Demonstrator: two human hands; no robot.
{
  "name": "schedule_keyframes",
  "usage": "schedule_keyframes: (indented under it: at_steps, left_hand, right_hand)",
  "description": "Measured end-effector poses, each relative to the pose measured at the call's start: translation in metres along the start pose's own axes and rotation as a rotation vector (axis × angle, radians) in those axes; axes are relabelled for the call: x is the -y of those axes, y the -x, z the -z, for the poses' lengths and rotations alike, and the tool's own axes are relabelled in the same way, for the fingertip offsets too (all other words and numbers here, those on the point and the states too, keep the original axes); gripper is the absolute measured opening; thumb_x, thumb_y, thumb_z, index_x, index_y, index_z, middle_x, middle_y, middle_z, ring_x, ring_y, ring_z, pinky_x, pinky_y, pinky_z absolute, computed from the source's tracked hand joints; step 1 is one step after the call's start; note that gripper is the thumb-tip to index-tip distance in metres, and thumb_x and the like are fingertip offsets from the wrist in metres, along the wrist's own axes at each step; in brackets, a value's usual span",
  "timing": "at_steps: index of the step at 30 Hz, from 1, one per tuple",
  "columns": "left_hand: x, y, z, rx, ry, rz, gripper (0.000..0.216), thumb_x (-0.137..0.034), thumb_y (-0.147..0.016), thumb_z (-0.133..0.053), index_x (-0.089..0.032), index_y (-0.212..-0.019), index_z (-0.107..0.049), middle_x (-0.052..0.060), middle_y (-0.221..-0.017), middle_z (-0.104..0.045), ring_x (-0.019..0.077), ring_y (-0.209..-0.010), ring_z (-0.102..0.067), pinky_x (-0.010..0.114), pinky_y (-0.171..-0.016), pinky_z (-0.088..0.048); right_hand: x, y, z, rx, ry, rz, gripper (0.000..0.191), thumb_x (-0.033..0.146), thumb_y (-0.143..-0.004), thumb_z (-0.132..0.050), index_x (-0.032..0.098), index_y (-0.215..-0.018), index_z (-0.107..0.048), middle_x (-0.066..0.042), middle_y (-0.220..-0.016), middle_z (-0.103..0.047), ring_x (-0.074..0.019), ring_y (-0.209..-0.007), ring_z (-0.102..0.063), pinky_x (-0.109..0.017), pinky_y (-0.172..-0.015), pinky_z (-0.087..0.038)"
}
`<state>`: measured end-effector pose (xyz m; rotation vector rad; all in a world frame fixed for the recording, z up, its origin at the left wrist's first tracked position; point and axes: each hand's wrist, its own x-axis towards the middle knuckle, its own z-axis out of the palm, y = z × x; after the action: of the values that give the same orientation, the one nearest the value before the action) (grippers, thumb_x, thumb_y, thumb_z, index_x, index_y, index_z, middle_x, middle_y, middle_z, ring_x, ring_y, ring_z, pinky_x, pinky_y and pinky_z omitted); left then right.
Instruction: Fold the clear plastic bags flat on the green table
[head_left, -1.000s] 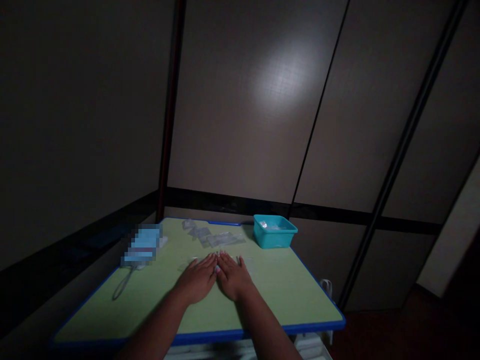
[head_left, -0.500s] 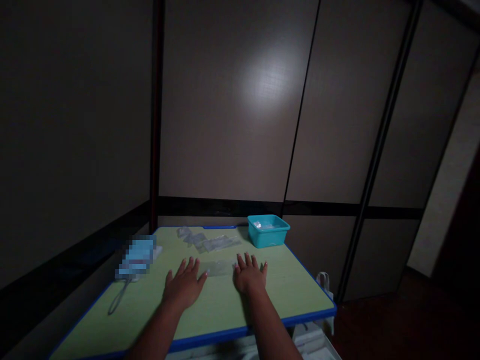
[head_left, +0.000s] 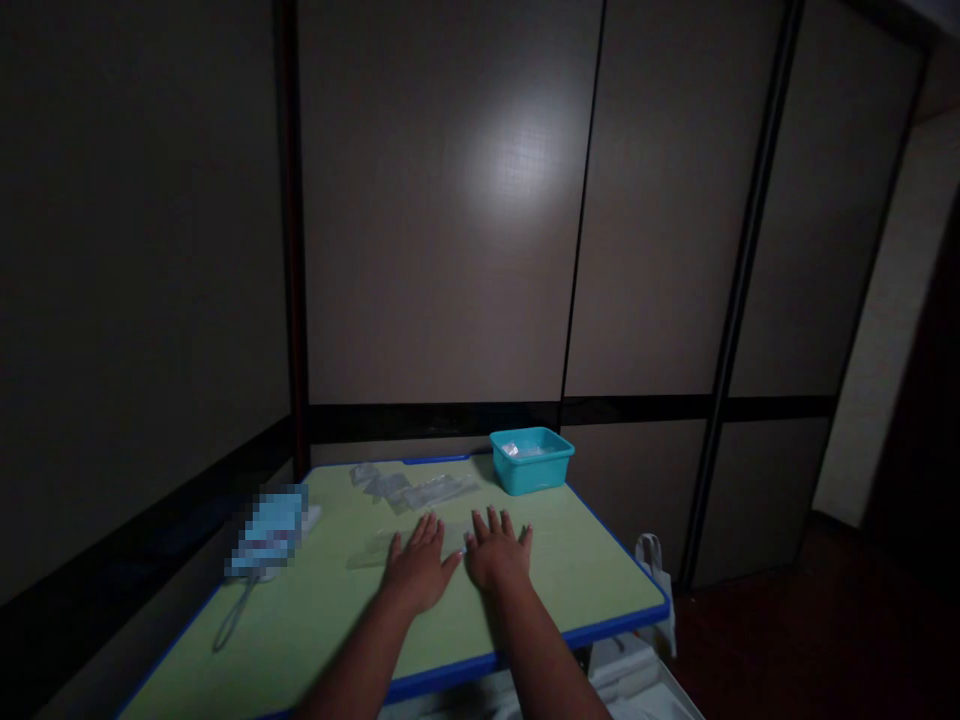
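Both my hands lie flat, palms down, on a green table [head_left: 322, 610] with a blue rim. My left hand [head_left: 418, 568] has its fingers stretched out and rests on a thin clear plastic sheet or bag [head_left: 375, 547] that shows to its left. My right hand [head_left: 497, 552] lies beside it with fingers spread, close to the left thumb. Neither hand grips anything.
Several clear plastic bags [head_left: 420, 489] lie at the table's far edge. A teal tub [head_left: 531, 461] with something pale inside stands at the far right corner. A blurred blue item with a cord [head_left: 264, 530] is at the left edge. Dark wall panels rise behind; a white bag [head_left: 654, 570] hangs at the right.
My hands were together, spread apart half a second ago, and now the left hand has slid back right toward the right hand. The view has shifted slightly.
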<state>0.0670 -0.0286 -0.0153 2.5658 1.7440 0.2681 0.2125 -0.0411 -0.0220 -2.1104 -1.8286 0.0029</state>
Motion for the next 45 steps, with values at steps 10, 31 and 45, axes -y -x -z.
schedule_keyframes:
  at_steps: [10,31,45]
  left_hand:
    - [0.005,-0.001,-0.008,0.012,-0.001,-0.001,0.071,-0.06,-0.082,-0.014,-0.018,-0.139,-0.02,0.006,-0.146,-0.009,0.0233,-0.135,-0.007,0.054,-0.104,-0.012]
    - [0.005,-0.001,-0.01,-0.029,0.009,-0.017,0.068,-0.059,-0.083,-0.012,-0.019,-0.137,-0.026,0.005,-0.145,-0.017,0.0231,-0.134,-0.012,0.056,-0.103,-0.01]
    - [0.005,-0.001,-0.011,-0.032,0.018,-0.015,0.067,-0.06,-0.083,-0.011,-0.023,-0.136,-0.027,0.005,-0.146,-0.017,0.0235,-0.134,-0.011,0.056,-0.103,-0.011]
  right_hand:
    - [-0.025,-0.01,0.018,-0.289,-0.088,-0.291,0.031,0.034,-0.081,-0.041,0.016,-0.102,-0.056,-0.016,-0.114,-0.05,-0.0304,-0.113,-0.035,-0.064,-0.092,-0.014]
    - [-0.027,-0.013,0.017,-0.157,-0.088,-0.194,0.044,0.047,-0.07,-0.056,0.015,-0.1,-0.059,-0.017,-0.118,-0.047,-0.0313,-0.118,-0.031,-0.057,-0.093,-0.021]
    - [-0.022,-0.008,0.021,-0.159,-0.301,-0.055,0.014,0.033,-0.07,-0.057,0.021,-0.078,-0.06,-0.006,-0.099,-0.061,-0.0238,-0.104,-0.045,-0.049,-0.093,-0.024]
